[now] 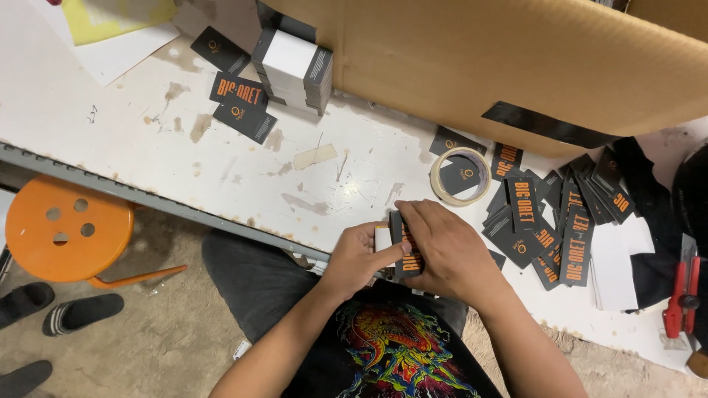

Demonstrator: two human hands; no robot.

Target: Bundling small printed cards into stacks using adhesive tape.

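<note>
Near the table's front edge, my left hand (355,256) and my right hand (441,247) together hold a small stack of black cards with orange print (407,250). A white card edge shows at the stack's left side, under my left thumb. My right hand covers the stack's right side and its fingers press on the top. A loose heap of the same black cards (549,221) lies just right of my hands. Another neat stack of cards with a white top (293,68) stands at the back, with a few single cards (240,103) beside it.
A roll of masking tape (460,175) lies behind my hands. A large cardboard box (509,59) leans over the back of the worn white table (147,140). A red tool (682,295) lies far right. An orange stool (63,228) and dark slippers (77,313) are on the floor, left.
</note>
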